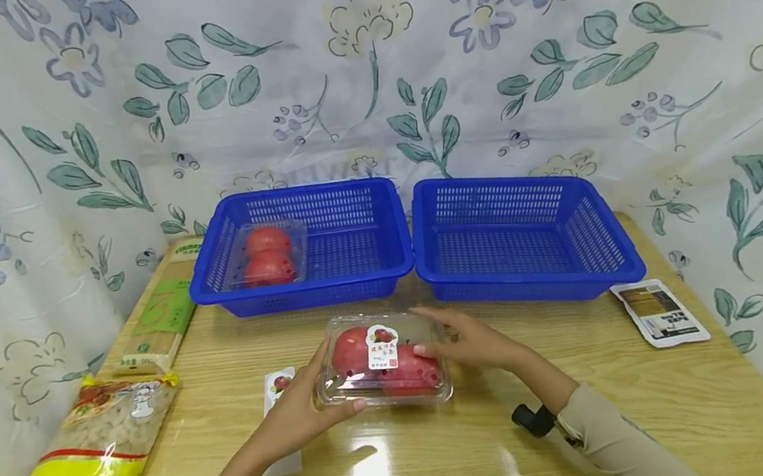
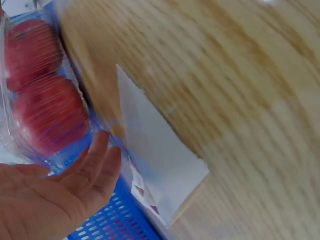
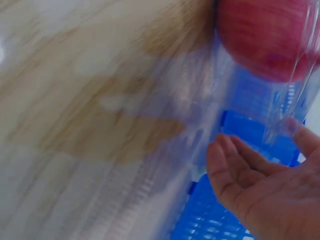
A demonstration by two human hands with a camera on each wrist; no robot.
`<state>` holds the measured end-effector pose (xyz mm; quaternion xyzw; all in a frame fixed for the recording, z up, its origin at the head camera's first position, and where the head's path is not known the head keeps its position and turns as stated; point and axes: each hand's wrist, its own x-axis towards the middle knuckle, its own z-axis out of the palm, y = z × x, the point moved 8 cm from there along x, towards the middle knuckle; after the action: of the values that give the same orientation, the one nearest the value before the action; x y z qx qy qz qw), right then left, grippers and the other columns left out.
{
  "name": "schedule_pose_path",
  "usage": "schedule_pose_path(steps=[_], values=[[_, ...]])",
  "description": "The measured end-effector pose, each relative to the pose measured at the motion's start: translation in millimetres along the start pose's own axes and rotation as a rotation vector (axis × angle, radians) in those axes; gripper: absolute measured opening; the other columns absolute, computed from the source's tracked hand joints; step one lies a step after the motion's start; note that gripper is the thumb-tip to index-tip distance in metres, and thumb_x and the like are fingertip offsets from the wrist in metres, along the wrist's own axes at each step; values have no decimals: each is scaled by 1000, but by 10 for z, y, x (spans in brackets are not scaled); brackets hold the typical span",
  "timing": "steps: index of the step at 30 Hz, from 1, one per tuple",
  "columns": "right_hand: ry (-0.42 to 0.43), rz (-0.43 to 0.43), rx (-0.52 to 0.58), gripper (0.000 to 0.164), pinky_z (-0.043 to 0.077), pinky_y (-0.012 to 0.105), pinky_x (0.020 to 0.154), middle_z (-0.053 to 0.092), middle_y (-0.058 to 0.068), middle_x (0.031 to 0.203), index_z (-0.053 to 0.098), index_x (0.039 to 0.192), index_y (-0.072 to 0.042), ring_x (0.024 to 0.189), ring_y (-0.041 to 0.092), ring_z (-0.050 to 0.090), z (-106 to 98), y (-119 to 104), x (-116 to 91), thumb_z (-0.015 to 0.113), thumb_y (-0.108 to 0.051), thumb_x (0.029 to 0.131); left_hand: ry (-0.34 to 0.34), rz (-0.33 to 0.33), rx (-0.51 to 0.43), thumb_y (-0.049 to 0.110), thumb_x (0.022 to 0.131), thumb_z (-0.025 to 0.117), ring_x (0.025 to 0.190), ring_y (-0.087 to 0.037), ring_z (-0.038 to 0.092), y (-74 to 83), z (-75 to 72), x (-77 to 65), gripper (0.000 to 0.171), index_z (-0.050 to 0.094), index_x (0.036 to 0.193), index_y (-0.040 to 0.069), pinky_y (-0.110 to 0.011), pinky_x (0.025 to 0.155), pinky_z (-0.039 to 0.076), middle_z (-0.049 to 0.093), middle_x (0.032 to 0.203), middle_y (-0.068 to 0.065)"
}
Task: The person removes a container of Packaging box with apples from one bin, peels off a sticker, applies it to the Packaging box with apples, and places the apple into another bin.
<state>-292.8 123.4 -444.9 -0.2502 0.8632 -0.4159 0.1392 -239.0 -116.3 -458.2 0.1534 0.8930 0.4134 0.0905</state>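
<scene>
A clear plastic clamshell box (image 1: 392,392) with two red, apple-like fruits (image 1: 353,350) and a white fruit label (image 1: 382,347) on its lid is between the two hands, in front of the baskets. My left hand (image 1: 296,408) holds the box at its left side, thumb toward the front. At the right end my right hand (image 1: 473,340) grips it, thumb over the lid and the other fingers partly hidden behind. In the left wrist view the fruits (image 2: 47,110) show beyond the fingers. The right wrist view is blurred, with one fruit (image 3: 265,40) above the hand.
Behind stand two blue baskets; the left basket (image 1: 365,274) holds another fruit box (image 1: 267,255), beside the right basket (image 1: 532,280). A white label card (image 1: 285,465) lies under the left hand. Noodles (image 1: 158,309) and a yellow pasta bag (image 1: 97,462) lie left, a white pouch (image 1: 659,312) right.
</scene>
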Motion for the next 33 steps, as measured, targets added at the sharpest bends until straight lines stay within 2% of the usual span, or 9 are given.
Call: schedule_pose_path(steps=[4,8,13,17,21,26,29,31,33], values=[[-14,-11,84,74,43,54,105,40,13,155,39,153,-17,137,40,44,8,51,-58,73,-36,90,-24,54,-70,47,82,78,142,-49,31,-2,10,45,110,8,161,17,-69,105,33,24,161,-21],[-52,5,230,83,48,47,103,48,17,147,38,154,-17,125,36,55,45,113,-141,81,-28,83,-98,88,-164,38,83,80,147,-47,19,-12,32,102,110,4,161,21,-68,111,25,12,165,-18],[-104,8,433,89,51,43,99,52,27,137,35,154,-13,116,34,60,108,177,-201,83,-10,80,-186,72,-266,29,86,78,151,-44,3,-64,57,160,108,1,161,25,-69,114,13,3,167,-15],[-149,9,536,94,52,40,97,48,30,140,32,155,-13,115,30,60,177,215,-207,84,-4,77,-233,52,-310,27,88,77,151,-42,-3,-93,76,186,106,1,161,29,-71,113,9,-1,168,-7],[-190,-23,599,101,50,40,100,43,26,146,29,157,-18,121,28,56,260,191,-212,85,-1,74,-261,61,-335,25,87,78,151,-42,0,-109,91,213,104,4,160,35,-71,113,14,0,168,-4],[-194,-32,549,115,50,39,100,45,20,147,25,158,-33,125,28,54,354,127,-276,90,-3,68,-327,93,-382,20,84,80,151,-41,6,-71,78,232,104,11,160,38,-60,114,27,1,168,-8],[-204,-22,549,121,51,39,99,40,17,152,21,158,-39,127,30,52,422,80,-326,90,-2,66,-372,93,-417,16,82,82,146,-43,21,-38,51,232,105,15,160,36,-53,108,39,3,167,-10],[-195,-18,552,121,50,38,101,33,12,157,21,157,-41,130,30,49,441,49,-351,90,-1,66,-379,104,-414,15,80,83,144,-43,25,-7,17,237,105,17,160,34,-51,106,41,6,167,-12],[-179,-28,549,122,49,37,101,27,9,160,20,157,-42,131,31,47,437,12,-369,90,0,66,-378,111,-409,14,78,84,144,-42,25,24,-21,247,105,20,159,34,-54,108,39,8,166,-12]])
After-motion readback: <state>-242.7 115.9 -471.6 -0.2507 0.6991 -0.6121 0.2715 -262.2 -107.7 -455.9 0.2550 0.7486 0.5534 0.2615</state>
